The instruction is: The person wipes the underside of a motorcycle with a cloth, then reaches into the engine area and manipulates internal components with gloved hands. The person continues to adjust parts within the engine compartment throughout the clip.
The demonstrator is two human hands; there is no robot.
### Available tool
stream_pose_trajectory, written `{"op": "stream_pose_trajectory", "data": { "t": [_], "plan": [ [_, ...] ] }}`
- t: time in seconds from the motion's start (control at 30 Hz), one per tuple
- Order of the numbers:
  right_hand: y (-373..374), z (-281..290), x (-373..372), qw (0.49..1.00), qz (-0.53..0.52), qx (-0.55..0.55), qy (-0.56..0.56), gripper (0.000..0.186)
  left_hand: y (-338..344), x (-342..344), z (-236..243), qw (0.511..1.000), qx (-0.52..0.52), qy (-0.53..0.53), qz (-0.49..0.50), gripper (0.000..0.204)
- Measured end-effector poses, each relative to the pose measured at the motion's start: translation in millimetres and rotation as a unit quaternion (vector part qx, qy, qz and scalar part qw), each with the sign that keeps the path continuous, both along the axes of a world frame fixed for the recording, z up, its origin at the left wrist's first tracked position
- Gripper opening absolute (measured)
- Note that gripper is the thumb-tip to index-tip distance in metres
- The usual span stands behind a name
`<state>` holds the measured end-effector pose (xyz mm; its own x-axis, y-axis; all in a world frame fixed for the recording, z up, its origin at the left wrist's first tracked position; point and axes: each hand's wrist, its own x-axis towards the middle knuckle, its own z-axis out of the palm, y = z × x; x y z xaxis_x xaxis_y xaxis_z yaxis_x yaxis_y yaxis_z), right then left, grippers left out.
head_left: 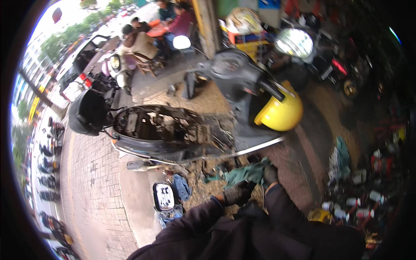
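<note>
Head camera view: Beside a scooter (197,130) with its seat area uncovered, a person in dark gloves handled a green cloth (244,174) on the scooter's near side, below its footboard. Tan ground (203,187) strewn with dark bits lay underneath, brick paving (93,177) spread out around the scooter's tail, and people (180,24) sat at a red table (157,30) beyond its far side. A yellow helmet (282,113) was beside the scooter's front panel; a blue rag (182,187) and a rounded, white-and-black piece (164,196) lay on its near side, toward the tail. The right hand's (271,174) fingers were closed on one end of the cloth. The left hand (236,194) was curled beside a dark object (251,186); whether its fingers gripped it could not be told. The gloves partly hid that object. Clutter (357,206) ahead of the scooter sank into shadow, its smaller parts hard to make out, and the lens's black rim cut off the street behind the tail.
</note>
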<state>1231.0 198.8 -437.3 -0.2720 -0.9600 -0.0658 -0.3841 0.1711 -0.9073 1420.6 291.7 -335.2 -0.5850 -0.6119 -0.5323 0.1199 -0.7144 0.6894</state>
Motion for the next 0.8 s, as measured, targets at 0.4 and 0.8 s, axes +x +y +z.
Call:
{"op": "stream_pose_trajectory", "data": {
  "t": [0.4,0.8],
  "plan": [
    [13.7,100.0,-270.8,0.830,-0.068,-0.052,-0.551,0.036,-90.6,-213.8,31.5,0.996,-0.023,0.081,-0.004,0.032],
    [-112.4,104.2,-357.2,0.845,-0.081,-0.047,-0.527,0.030,-201.7,-370.5,-35.1,0.972,-0.099,0.151,-0.147,0.037]
  ]
}}
